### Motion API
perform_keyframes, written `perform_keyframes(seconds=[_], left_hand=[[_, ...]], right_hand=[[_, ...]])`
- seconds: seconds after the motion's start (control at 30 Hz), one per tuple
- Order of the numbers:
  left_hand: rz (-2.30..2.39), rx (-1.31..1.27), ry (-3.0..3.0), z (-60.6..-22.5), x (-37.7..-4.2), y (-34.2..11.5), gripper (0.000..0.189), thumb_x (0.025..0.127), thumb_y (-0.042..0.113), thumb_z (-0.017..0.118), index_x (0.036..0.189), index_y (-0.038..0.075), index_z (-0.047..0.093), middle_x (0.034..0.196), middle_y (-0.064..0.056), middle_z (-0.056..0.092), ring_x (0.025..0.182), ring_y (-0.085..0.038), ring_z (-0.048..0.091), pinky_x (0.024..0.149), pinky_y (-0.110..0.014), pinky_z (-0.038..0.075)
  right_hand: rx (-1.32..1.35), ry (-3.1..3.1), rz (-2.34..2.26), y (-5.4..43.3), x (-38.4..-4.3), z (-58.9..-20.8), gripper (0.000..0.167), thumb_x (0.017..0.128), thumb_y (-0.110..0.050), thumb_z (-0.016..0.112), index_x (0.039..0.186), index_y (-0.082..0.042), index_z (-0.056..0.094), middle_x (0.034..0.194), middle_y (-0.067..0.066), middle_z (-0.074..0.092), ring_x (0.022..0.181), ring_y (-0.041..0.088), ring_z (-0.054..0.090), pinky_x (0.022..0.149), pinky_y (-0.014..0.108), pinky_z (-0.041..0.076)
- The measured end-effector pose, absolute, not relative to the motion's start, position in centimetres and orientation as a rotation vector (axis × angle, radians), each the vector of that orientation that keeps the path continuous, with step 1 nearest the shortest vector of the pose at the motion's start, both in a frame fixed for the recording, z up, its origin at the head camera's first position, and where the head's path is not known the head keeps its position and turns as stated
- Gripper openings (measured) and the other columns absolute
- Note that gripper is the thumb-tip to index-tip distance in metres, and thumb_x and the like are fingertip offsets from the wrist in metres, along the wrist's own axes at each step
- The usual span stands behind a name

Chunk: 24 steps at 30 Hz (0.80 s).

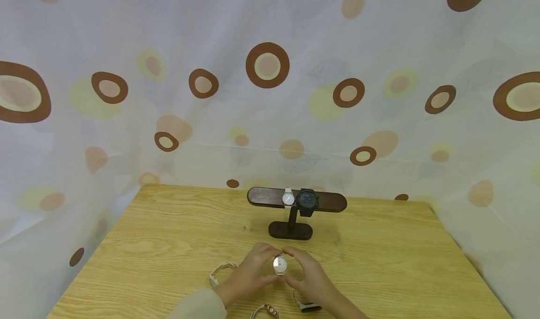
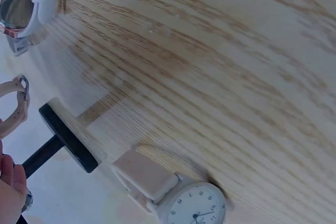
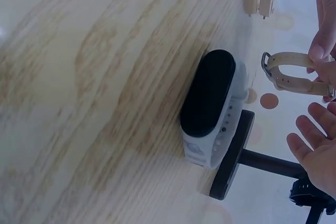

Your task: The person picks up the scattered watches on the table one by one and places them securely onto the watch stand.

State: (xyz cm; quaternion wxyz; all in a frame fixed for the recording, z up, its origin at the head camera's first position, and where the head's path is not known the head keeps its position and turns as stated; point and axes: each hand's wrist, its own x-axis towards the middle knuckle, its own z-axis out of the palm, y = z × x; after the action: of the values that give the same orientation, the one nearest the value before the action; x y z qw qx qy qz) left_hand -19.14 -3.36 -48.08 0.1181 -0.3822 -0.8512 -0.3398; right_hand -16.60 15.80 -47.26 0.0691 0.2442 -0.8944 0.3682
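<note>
A wristwatch (image 1: 280, 265) with a white face and beige strap is held up between my two hands, dial facing me. My left hand (image 1: 254, 266) pinches it from the left with thumb and index finger. From the other side my right hand (image 1: 311, 273) grips it between thumb and index fingertips, its remaining fingers spread in the right wrist view. Below the hands, the buckled strap (image 3: 290, 83) hangs as a closed loop. Behind them stands a dark wooden watch stand (image 1: 266, 196), its bar bearing a small white-faced watch (image 1: 288, 199) and a bulky black watch (image 1: 307, 199).
On the wooden table (image 1: 168, 234) lie a pale-strapped watch (image 2: 195, 211) left of my hands, a rose-gold watch (image 1: 271, 310) near the front, and a white smart band (image 3: 208, 93) under my right forearm. A patterned curtain (image 1: 295, 112) surrounds the table.
</note>
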Motion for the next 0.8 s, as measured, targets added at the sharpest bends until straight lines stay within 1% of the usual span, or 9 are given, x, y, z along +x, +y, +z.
perform_keyframes(seconds=[0.2,0.33,0.5,0.6,0.73,0.8], left_hand=[[-1.011,-1.150,-2.471,-48.1,-19.1,-2.7,0.049,0.072,0.018,0.078,0.114,0.001,0.062,0.103,-0.004,0.063,0.100,-0.017,0.056,0.091,-0.025,0.050],[-1.030,-1.177,-2.481,-48.1,-19.1,-2.3,0.051,0.072,0.016,0.077,0.118,-0.001,0.060,0.102,-0.006,0.064,0.098,-0.018,0.057,0.090,-0.025,0.051],[-1.006,-1.218,-2.514,-48.2,-19.2,-1.8,0.056,0.075,0.014,0.076,0.123,-0.004,0.055,0.109,-0.010,0.063,0.103,-0.021,0.058,0.091,-0.028,0.051],[-0.981,-1.233,-2.549,-47.9,-19.3,-1.5,0.058,0.076,0.017,0.074,0.126,-0.004,0.053,0.114,-0.009,0.063,0.107,-0.021,0.057,0.094,-0.029,0.050],[-0.923,-1.243,-2.566,-47.4,-19.4,-0.9,0.060,0.077,0.020,0.073,0.129,-0.001,0.052,0.116,-0.006,0.063,0.110,-0.020,0.056,0.097,-0.028,0.048],[-0.889,-1.240,-2.553,-47.2,-19.6,-0.7,0.060,0.077,0.019,0.074,0.129,0.000,0.052,0.116,-0.007,0.062,0.109,-0.020,0.056,0.096,-0.028,0.048]], right_hand=[[0.758,-2.735,1.105,16.4,-16.8,-46.8,0.053,0.078,-0.016,0.074,0.123,0.001,0.054,0.119,0.016,0.061,0.110,0.033,0.058,0.091,0.046,0.049],[0.754,-2.769,1.155,16.9,-16.8,-46.6,0.054,0.078,-0.015,0.074,0.124,0.003,0.053,0.119,0.019,0.061,0.110,0.035,0.058,0.091,0.047,0.049],[0.793,-2.762,1.182,17.5,-17.0,-46.6,0.053,0.080,-0.020,0.073,0.123,0.006,0.054,0.118,0.022,0.061,0.108,0.037,0.059,0.088,0.046,0.051],[0.821,-2.751,1.189,17.8,-17.0,-46.5,0.053,0.081,-0.022,0.072,0.122,0.007,0.055,0.118,0.022,0.061,0.107,0.038,0.059,0.086,0.046,0.052],[0.835,-2.731,1.165,18.2,-17.0,-46.1,0.051,0.080,-0.019,0.073,0.121,0.006,0.055,0.118,0.020,0.062,0.105,0.036,0.060,0.086,0.045,0.052],[0.821,-2.724,1.155,18.4,-17.0,-45.9,0.049,0.079,-0.016,0.073,0.120,0.005,0.055,0.117,0.019,0.063,0.104,0.035,0.061,0.086,0.045,0.052]])
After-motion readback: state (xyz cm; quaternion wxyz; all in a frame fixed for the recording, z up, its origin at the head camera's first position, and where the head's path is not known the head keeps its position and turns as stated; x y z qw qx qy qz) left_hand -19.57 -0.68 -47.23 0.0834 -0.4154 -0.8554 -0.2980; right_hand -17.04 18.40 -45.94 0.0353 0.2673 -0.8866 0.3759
